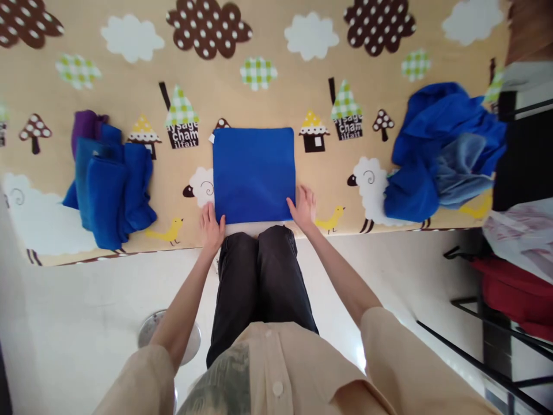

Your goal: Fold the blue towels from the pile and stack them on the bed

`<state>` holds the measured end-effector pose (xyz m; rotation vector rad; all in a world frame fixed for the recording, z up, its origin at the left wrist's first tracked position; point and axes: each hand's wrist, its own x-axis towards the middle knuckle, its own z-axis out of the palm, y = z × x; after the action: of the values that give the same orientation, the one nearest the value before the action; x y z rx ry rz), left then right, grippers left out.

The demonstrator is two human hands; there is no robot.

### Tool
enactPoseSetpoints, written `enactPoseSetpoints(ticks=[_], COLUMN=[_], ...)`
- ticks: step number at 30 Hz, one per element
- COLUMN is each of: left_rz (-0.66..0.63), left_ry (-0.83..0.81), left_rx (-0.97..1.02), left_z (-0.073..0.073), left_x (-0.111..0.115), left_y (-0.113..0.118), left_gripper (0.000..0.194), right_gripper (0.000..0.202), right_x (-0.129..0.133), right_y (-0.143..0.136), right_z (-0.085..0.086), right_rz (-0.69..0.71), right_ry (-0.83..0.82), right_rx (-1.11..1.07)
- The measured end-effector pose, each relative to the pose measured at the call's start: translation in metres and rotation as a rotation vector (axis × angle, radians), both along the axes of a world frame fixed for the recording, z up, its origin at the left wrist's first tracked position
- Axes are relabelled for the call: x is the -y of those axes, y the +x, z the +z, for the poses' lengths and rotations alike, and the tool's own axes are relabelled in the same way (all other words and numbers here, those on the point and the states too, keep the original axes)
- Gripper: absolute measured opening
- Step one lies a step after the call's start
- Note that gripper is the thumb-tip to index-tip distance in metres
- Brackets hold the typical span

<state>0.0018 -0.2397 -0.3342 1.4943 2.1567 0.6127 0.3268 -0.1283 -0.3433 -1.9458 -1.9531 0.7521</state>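
A blue cloth lies flat as a neat rectangle on the patterned bedcover, with a small white tag at its upper left corner. My left hand rests at the cloth's lower left corner, fingers apart, thumb at the edge. At the lower right corner is my right hand, its thumb touching the side edge and its fingers spread on the cover. Neither hand grips anything. Several rolled or folded blue cloths lie in a pile at the left, one purple. A crumpled heap of blue cloths sits at the right.
My legs are against the front edge of the bedcover. On the floor to the left is a round metallic object. A black metal rack, a red item and a plastic bag are at the right.
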Motion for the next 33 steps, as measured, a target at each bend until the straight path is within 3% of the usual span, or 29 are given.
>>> enactPoseSetpoints(ticks=[3,6,9,13,16,20,26,33], left_rz=[0.125,0.258,0.342,0.319,0.313,0.313,0.299,0.271], left_ry=[-0.023,-0.125,-0.285,-0.392,-0.390,-0.373,-0.318,-0.292], left_rx=[0.066,0.215,0.342,0.411,0.435,0.469,0.513,0.509], left_z=[0.003,0.008,0.014,0.021,0.023,0.026,0.033,0.038], left_x=[0.023,0.021,0.006,-0.010,-0.013,-0.010,-0.006,-0.005], left_y=[0.005,-0.001,-0.012,-0.021,-0.021,-0.017,-0.012,-0.012], left_gripper=[0.058,0.057,0.049,0.028,0.022,0.019,0.018,0.014], right_gripper=[0.056,0.043,0.032,0.023,0.025,0.023,0.022,0.024], right_x=[0.039,0.058,0.054,0.041,0.036,0.032,0.028,0.025], right_y=[0.002,0.001,-0.002,-0.005,-0.004,-0.005,-0.005,-0.004], right_z=[0.004,0.006,0.011,0.018,0.021,0.021,0.015,0.020], right_rz=[-0.259,-0.393,-0.465,-0.546,-0.551,-0.461,-0.477,-0.484], right_ry=[-0.084,-0.195,-0.319,-0.433,-0.461,-0.357,-0.499,-0.526], right_rx=[-0.074,-0.167,-0.228,-0.341,-0.432,-0.310,-0.387,-0.525])
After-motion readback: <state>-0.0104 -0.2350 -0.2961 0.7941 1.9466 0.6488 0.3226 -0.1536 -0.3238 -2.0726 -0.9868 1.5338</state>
